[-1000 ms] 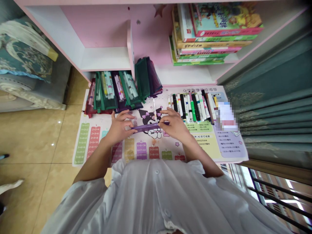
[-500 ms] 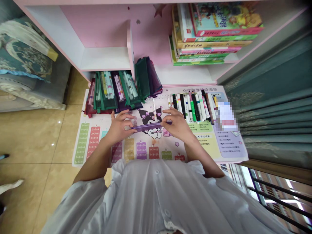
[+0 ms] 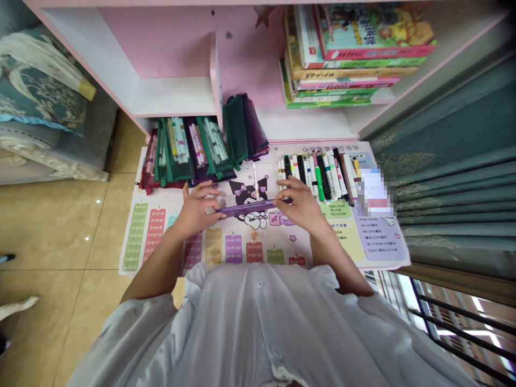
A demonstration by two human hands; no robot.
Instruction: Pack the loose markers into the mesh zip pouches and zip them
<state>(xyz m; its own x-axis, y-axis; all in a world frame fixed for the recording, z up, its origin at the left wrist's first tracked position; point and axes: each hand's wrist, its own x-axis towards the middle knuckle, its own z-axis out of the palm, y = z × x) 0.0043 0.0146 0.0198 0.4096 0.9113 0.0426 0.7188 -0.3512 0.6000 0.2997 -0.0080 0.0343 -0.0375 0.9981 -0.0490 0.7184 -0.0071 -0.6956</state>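
A purple zip pouch (image 3: 248, 207) is stretched edge-on above the desk mat, in front of my chest. My left hand (image 3: 199, 207) pinches its left end between thumb and fingers. Along its top edge, near the right end, my right hand (image 3: 297, 203) pinches with thumb and forefinger. A white marker (image 3: 255, 180) lies upright in the view just beyond the pouch, on the cartoon print. To the right, beyond my right hand, is a row of loose markers (image 3: 318, 174) in several colours.
Mesh pouches filled with markers (image 3: 189, 148) lie at the back left. Flatter green and purple pouches (image 3: 242, 129) lean beside the shelf divider (image 3: 216, 80). A stack of books (image 3: 342, 70) stands on the right shelf. A blurred, pale object (image 3: 377, 191) lies at the mat's right.
My right hand has slid a little to the right along the pouch's top edge, baring more of it. My left hand has stayed in place at the left end.
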